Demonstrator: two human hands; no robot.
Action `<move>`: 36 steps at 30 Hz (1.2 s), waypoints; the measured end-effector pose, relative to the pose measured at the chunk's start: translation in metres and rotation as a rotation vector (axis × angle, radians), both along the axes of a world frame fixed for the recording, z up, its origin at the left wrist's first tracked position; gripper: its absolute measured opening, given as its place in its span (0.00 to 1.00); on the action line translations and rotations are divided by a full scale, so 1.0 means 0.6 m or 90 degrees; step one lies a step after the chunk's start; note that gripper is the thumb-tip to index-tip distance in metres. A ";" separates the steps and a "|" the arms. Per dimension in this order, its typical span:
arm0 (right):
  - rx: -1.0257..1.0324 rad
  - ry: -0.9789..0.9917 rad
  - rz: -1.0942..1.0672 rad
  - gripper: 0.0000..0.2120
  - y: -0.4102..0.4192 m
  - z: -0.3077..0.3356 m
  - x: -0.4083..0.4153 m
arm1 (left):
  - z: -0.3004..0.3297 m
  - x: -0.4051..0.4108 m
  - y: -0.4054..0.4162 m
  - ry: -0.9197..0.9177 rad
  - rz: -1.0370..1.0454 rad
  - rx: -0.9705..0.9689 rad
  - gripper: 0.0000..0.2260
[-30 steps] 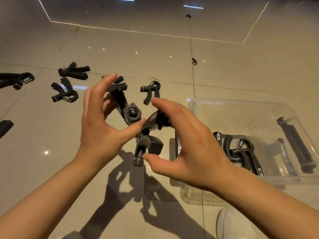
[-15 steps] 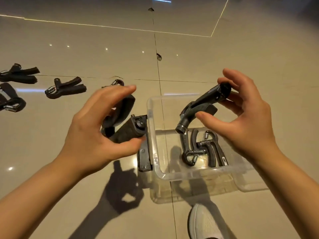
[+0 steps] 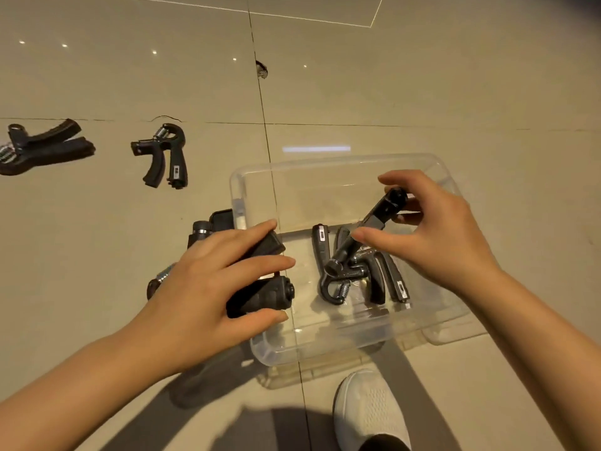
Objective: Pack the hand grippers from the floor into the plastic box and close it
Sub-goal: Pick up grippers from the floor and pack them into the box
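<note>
Shiny beige tile floor (image 3: 422, 92) fills most of the view, with the clear plastic box (image 3: 325, 177) open in the middle and two hand grippers already lying on its bottom (image 3: 374, 281). Left hand (image 3: 208, 288) is clamped around a black gripper (image 3: 260, 297) right at the box's left wall, partly over the rim. Right hand (image 3: 432, 236) pinches another gripper (image 3: 364, 236) by its handle, tilted down into the box (head end low). Two more grippers still on the floor, one nearer (image 3: 164, 154), one by the left edge (image 3: 42, 148). White shoe (image 3: 370, 411) at the bottom.
</note>
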State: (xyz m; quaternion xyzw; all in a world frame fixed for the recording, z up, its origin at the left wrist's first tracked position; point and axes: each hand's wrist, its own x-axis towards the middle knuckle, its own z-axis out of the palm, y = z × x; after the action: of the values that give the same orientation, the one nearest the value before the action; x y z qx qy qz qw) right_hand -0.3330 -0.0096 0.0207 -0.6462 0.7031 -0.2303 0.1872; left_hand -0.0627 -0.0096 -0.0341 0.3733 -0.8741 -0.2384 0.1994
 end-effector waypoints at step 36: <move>0.289 0.297 0.204 0.39 -0.041 -0.152 0.105 | -0.019 -0.001 0.003 -0.135 -0.016 -0.111 0.23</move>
State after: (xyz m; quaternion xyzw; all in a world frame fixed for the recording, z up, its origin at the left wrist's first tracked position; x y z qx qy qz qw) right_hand -0.2697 -0.0343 -0.0704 -0.7252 0.6501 0.1177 0.1942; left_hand -0.0631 -0.0075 -0.0455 0.3669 -0.9123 -0.1229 0.1344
